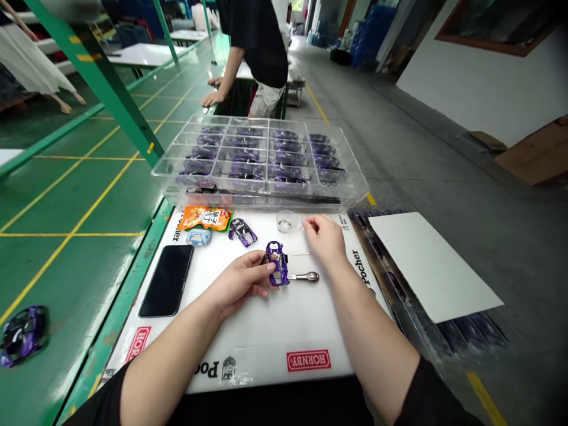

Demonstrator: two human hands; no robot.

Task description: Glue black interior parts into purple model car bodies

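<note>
A purple model car body (278, 272) is gripped between the thumb and fingers of my left hand (246, 273), over the white work mat. My right hand (326, 236) is pinched closed beside a small clear dish (286, 222) with tiny dark bits in it; a thin sliver shows at the fingertips, too fine to name. A metal-handled tool (306, 277) lies just right of the car body, its tip hidden behind it. Between the hands, a thin stick (300, 255) lies on the mat. Another purple car body (243, 232) rests farther back.
A clear compartment tray (260, 198) of purple car bodies stands at the back. To the left lie a phone (167, 281), an orange packet (206, 218) and a blue case (199, 237). A white board (432, 263) covers another tray on the right. Beyond, a person (255, 53) leans on a table.
</note>
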